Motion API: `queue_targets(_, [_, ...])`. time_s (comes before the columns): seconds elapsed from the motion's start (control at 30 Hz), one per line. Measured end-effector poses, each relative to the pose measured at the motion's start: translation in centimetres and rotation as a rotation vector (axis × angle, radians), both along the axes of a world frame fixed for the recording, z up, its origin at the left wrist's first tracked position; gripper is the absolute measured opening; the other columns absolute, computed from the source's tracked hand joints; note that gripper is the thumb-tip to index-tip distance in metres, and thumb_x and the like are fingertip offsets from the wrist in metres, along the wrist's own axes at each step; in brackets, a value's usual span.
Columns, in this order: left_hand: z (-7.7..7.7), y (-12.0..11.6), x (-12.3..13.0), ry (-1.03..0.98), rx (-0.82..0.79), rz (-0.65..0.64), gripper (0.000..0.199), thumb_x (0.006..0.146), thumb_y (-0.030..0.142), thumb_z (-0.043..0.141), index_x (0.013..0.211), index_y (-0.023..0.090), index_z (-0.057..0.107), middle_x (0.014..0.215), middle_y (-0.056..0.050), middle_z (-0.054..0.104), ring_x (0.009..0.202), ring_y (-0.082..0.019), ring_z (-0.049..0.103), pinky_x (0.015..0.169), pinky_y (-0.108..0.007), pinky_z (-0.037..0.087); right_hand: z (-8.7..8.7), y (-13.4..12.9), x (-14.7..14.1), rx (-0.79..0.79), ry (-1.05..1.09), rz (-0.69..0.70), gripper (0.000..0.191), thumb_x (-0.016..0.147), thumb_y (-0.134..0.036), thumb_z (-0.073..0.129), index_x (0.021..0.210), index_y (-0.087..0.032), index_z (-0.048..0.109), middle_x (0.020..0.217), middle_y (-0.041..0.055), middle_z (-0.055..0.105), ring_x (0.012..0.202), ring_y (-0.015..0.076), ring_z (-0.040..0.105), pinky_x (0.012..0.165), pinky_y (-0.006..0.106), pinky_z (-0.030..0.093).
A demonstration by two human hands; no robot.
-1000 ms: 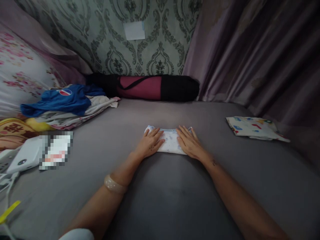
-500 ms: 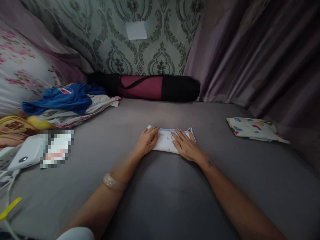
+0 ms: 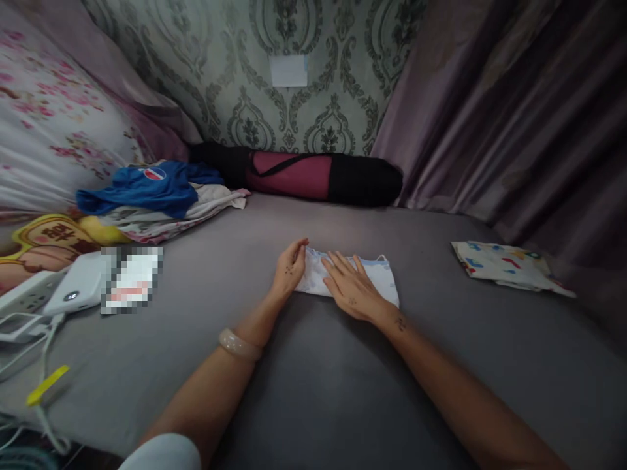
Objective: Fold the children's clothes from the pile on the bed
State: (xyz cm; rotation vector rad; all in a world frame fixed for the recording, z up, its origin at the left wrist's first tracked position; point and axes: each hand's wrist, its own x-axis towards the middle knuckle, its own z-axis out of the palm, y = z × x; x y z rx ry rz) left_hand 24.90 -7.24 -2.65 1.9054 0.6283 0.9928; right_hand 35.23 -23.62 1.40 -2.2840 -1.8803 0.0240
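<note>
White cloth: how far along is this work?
Done, apparently: the white cloth lies in a flat, narrow strip on the sheet. In hand: the right hand rests flat on it, the left hand at its left end. Remaining: perhaps tucking in the loop at its far edge; further folds, I cannot tell.

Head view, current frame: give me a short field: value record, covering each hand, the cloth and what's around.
left hand: on edge at the cloth's left end; grip unclear
right hand: spread palm-down across the cloth's middle
cloth: white with blue edging, lying flat
surface: gray sheet
far side: black-and-maroon bag by the wall
left side: blue garment, white device, yellow tag on a cable
right side: patterned cloth
unreadable: pixelated item
</note>
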Motion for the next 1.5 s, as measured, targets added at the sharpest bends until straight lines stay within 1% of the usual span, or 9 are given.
queue_targets(0.27, [-0.2, 0.7, -0.2, -0.018, -0.105, 0.043, 0.033, 0.095, 0.024, 0.04, 0.115, 0.013, 0.063, 0.111, -0.013, 0.071, 0.105, -0.021, 0.066, 0.098, -0.038, 0.048, -2.4, 0.6, -0.6, -0.037, 0.01, -0.007, 0.057, 0.102, -0.04, 0.022, 0.15, -0.013, 0.036, 0.157, 0.0117, 0.031, 0.147, 0.0282, 0.022, 0.119, 0.053, 0.018])
queue_targets(0.47, [-0.2, 1.0, -0.1, -0.034, -0.157, 0.071, 0.03, 0.095, 0.024, 0.041, 0.112, 0.014, 0.063, 0.108, -0.012, 0.072, 0.104, -0.02, 0.066, 0.098, -0.038, 0.049, -2.1, 0.6, -0.5, -0.051, 0.003, -0.004, 0.058, 0.101, -0.041, 0.022, 0.15, -0.014, 0.036, 0.157, 0.0115, 0.031, 0.147, 0.0286, 0.022, 0.118, 0.055, 0.019])
queue_targets(0.63, [-0.4, 1.2, -0.1, -0.047, -0.182, 0.094, 0.03, 0.096, 0.025, 0.039, 0.111, 0.014, 0.062, 0.107, -0.012, 0.072, 0.104, -0.02, 0.066, 0.096, -0.037, 0.05, -0.9, 1.4, -0.5, -0.101, 0.028, -0.008, 0.058, 0.1, -0.041, 0.021, 0.148, -0.013, 0.041, 0.155, 0.0135, 0.035, 0.145, 0.0307, 0.027, 0.117, 0.057, 0.023])
queue_targets(0.8, [-0.7, 1.6, -0.2, -0.069, -0.201, 0.121, 0.03, 0.096, 0.027, 0.039, 0.111, 0.015, 0.062, 0.108, -0.012, 0.072, 0.105, -0.021, 0.066, 0.097, -0.04, 0.05, 0.3, 4.0, -2.3, 0.035, -0.021, -0.027, 0.059, 0.099, -0.038, 0.019, 0.151, -0.016, 0.036, 0.157, 0.0083, 0.031, 0.146, 0.028, 0.023, 0.121, 0.05, 0.019])
queue_targets(1.03, [-0.7, 1.6, -0.1, -0.082, -0.236, 0.146, 0.029, 0.094, 0.021, 0.036, 0.11, 0.015, 0.059, 0.109, -0.013, 0.071, 0.106, -0.021, 0.065, 0.1, -0.041, 0.048, -1.6, 6.6, -3.9, -0.01, 0.033, 0.016, 0.063, 0.097, -0.041, 0.017, 0.156, -0.021, 0.022, 0.156, 0.0058, 0.032, 0.146, 0.0258, 0.022, 0.121, 0.051, 0.02])
queue_targets(1.2, [-0.8, 1.5, 0.1, -0.065, -0.228, 0.137, 0.028, 0.095, 0.024, 0.037, 0.111, 0.016, 0.058, 0.109, -0.013, 0.071, 0.108, -0.021, 0.065, 0.1, -0.04, 0.048, -2.8, 6.8, -3.4, 0.007, 0.028, 0.005, 0.063, 0.097, -0.044, 0.016, 0.156, -0.023, 0.024, 0.156, 0.0037, 0.033, 0.146, 0.0236, 0.024, 0.121, 0.046, 0.021])
queue_targets(1.3, [-0.8, 1.6, 0.1, -0.023, -0.195, 0.13, 0.029, 0.096, 0.025, 0.035, 0.113, 0.016, 0.057, 0.11, -0.013, 0.07, 0.109, -0.021, 0.065, 0.101, -0.039, 0.047, -2.9, 6.8, -3.4, 0.006, 0.041, -0.008, 0.062, 0.097, -0.045, 0.016, 0.156, -0.027, 0.023, 0.156, 0.0002, 0.032, 0.146, 0.0222, 0.022, 0.121, 0.046, 0.021])
queue_targets(1.4, [-0.7, 1.7, -0.1, 0.057, -0.139, 0.101, 0.032, 0.096, 0.025, 0.031, 0.117, 0.021, 0.056, 0.114, -0.012, 0.069, 0.112, -0.019, 0.063, 0.101, -0.036, 0.047, -2.7, 6.9, -3.4, -0.01, 0.084, -0.003, 0.064, 0.097, -0.046, 0.016, 0.156, -0.022, 0.024, 0.157, 0.0027, 0.029, 0.147, 0.0227, 0.021, 0.122, 0.047, 0.019])
queue_targets(1.5, [-0.6, 1.7, -0.3, 0.092, -0.085, 0.088, 0.035, 0.096, 0.027, 0.029, 0.121, 0.022, 0.054, 0.116, -0.011, 0.068, 0.114, -0.021, 0.062, 0.1, -0.037, 0.047, -1.8, 6.7, -3.0, 0.004, 0.203, 0.016, 0.062, 0.098, -0.043, 0.018, 0.153, -0.016, 0.031, 0.156, 0.0046, 0.032, 0.146, 0.0202, 0.025, 0.121, 0.039, 0.022])
